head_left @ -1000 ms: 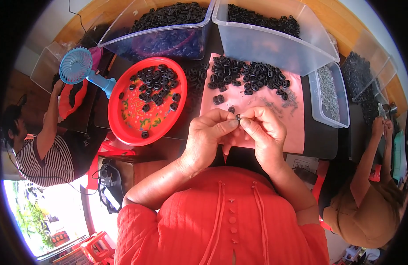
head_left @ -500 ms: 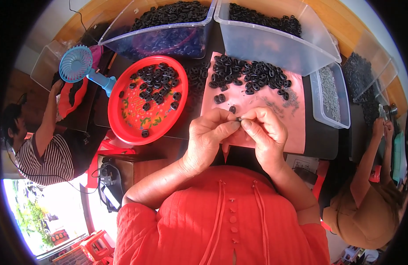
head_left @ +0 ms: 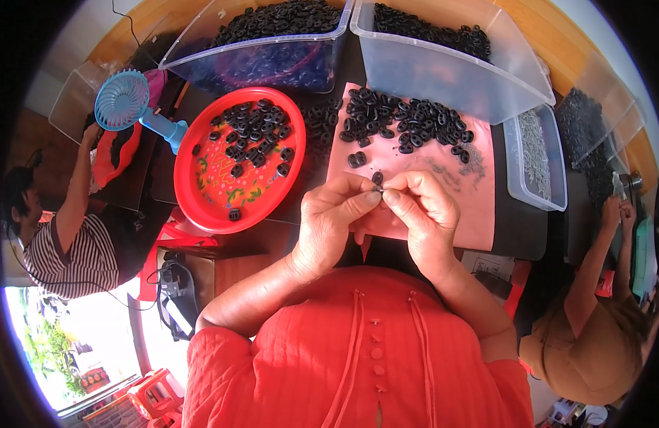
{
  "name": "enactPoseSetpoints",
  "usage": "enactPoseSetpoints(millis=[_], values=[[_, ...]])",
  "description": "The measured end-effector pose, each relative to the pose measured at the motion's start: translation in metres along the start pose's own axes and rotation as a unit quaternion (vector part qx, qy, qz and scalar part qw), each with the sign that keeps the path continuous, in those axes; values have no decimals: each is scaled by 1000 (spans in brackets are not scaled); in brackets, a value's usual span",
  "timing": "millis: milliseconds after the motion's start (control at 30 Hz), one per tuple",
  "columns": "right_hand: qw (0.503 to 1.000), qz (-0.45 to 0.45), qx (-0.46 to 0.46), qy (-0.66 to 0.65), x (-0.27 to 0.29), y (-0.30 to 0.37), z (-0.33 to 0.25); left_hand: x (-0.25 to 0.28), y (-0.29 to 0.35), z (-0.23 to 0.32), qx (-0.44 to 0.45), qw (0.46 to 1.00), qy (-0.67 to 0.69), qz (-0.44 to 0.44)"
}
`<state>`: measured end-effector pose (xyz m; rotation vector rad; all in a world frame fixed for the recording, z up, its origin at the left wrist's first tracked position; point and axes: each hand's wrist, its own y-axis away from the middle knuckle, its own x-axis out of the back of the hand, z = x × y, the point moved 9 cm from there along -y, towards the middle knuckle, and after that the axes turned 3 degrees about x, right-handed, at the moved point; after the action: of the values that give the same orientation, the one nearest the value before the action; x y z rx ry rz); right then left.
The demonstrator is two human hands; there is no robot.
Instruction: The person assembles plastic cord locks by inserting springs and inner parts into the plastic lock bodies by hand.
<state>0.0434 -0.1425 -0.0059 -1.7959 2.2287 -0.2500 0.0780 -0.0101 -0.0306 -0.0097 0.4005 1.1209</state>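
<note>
My left hand (head_left: 334,217) and my right hand (head_left: 427,217) meet fingertip to fingertip above a pink mat (head_left: 479,214). Both pinch at a tiny dark part (head_left: 380,188), mostly covered by thumbs and forefingers; its exact kind is hidden. Just beyond the fingertips lies a single black oval piece (head_left: 377,177) that looks like a two-hole cord lock. A heap of similar black pieces (head_left: 429,121) covers the mat's far side. Small grey metal bits (head_left: 450,170), perhaps springs, are scattered to the right of it.
Left stands a red tray (head_left: 182,178) holding black pieces. Two clear bins (head_left: 272,71) (head_left: 443,78) of black parts line the back. Right is a small box (head_left: 557,192) of metal bits. A blue fan (head_left: 122,100) stands far left. Co-workers sit on both sides.
My joined fingertips have shifted slightly left and up. The dark part between them, plainer before, is now more covered. The lone black piece beyond them shows more fully.
</note>
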Motion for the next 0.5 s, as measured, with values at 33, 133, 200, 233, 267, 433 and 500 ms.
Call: enactPoseSetpoints(millis=[33,133,200,233,267,433,500], values=[[1000,-1,4,-7,-1,-1,1,1,0,-3,17,999,25,8],[1000,-9,2,-18,-4,-3,-1,1,1,-2,-15,1000,16,4],[1000,-16,-3,-21,-5,-4,-1,2,1,-2,-4,1000,14,8],[1000,-22,2,-5,-3,-4,-1,3,0,-2,6,1000,13,10],[999,-29,7,12,-2,-4,-2,4,-1,-2,6,1000,13,11],[993,-46,53,95,1,-9,-13,2,-3,-3,13,1000,-6,-18],[987,-56,78,128,-1,-10,-17,0,-3,-2,17,1000,-1,-13]])
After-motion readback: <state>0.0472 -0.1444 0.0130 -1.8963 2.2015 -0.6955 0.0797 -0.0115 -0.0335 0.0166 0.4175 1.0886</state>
